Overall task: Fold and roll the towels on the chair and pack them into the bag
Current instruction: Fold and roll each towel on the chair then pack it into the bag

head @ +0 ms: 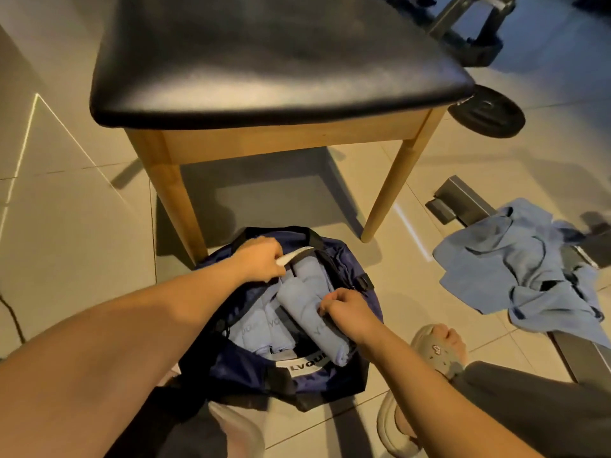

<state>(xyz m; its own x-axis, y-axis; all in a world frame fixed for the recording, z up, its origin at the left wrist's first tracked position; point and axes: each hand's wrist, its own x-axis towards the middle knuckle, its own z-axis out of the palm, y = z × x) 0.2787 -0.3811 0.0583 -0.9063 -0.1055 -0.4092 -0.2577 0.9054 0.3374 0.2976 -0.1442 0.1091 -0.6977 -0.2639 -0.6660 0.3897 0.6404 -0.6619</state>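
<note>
A navy bag (330,380) with a white label lies open on the floor in front of the chair (271,61). Several rolled light-blue towels lie inside it; the topmost roll (304,309) runs diagonally across the opening. My left hand (259,259) grips the bag's far rim by a pale strap and holds the opening wide. My right hand (347,309) is closed on the near side of the topmost roll, at the bag's right rim. A loose heap of light-blue towels (522,269) lies crumpled on the floor to the right. The chair's black seat carries nothing.
The chair's wooden legs (385,206) stand just behind the bag. A black weight plate (489,110) and dark metal bars (463,200) lie on the tiled floor at the right. My sandalled foot (439,348) rests right of the bag.
</note>
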